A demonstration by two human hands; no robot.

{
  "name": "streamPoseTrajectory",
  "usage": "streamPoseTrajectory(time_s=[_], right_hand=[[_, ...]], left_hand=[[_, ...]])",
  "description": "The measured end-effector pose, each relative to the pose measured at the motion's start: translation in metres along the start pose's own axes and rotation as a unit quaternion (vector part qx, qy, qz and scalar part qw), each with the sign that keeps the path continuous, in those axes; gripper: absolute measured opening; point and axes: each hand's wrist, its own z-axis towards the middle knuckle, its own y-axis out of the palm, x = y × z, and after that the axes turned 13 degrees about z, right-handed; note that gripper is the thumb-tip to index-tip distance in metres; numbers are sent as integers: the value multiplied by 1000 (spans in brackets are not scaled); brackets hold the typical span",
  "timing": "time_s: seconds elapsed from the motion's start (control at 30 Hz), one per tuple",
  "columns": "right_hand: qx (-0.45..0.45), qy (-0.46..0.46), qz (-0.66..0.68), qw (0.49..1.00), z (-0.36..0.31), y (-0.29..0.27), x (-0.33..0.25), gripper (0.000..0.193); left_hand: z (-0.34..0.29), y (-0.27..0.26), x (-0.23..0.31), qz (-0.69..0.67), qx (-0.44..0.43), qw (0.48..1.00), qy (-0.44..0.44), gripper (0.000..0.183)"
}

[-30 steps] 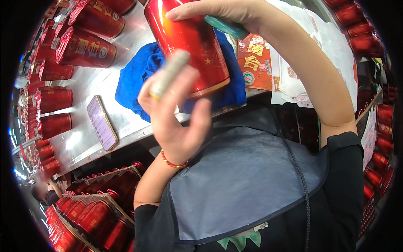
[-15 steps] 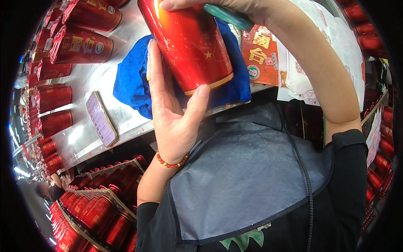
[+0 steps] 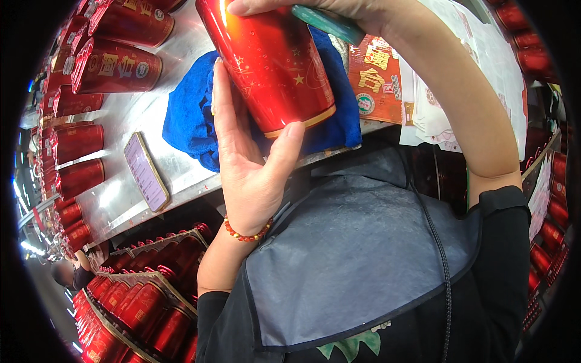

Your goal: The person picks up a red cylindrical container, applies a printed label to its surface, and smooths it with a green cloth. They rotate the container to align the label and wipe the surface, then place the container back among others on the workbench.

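**Two-Handed Support of a Red Can over a Blue Cloth**

Work position: the red can (image 3: 272, 66) lies between the two hands, tilted, gold-rimmed lower end toward the wearer. Its upper end runs out of view.

Left hand (image 3: 251, 175): closed partway around the lower end, fingers along the can's left side, thumb at the base rim. Right hand (image 3: 339, 7): thumb laid on the upper wall; its other fingers are out of view, so the full grip cannot be confirmed.

Step in hand: judged to be steadying or positioning the can. Any turn or lift calls for both hands to act together, with the left supporting the base.

Surroundings: the blue cloth (image 3: 187, 121) is bunched behind the left fingers and extends beneath the can; whether the can rests on it cannot be determined. The phone (image 3: 147, 172) lies left of the left hand on the metal table (image 3: 109, 193). Farther left stand more red cans (image 3: 118, 66). A red printed sheet (image 3: 375, 78) lies below the right wrist, beside white papers (image 3: 426, 130).

Obstructions: the loose cloth could catch the base, and the green bangle (image 3: 327, 23) at the right hand could knock the can wall.
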Motion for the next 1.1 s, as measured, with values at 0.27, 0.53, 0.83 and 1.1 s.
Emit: streamPoseTrajectory(time_s=[0.27, 0.53, 0.83, 1.1], right_hand=[[88, 24, -70, 993, -6, 21, -6, 88], [104, 40, -97, 989, -9, 26, -13, 100], [86, 51, -87, 991, -7, 27, -17, 99], [42, 45, -37, 997, 4, -1, 1, 80]], left_hand=[[1, -3, 1, -8, -12, 1000, 1, 95], [-2, -6, -5, -55, -6, 998, -32, 86], [-3, -1, -6, 35, 1, 999, -20, 94], [-9, -8, -21, 1, 15, 999, -31, 82]])
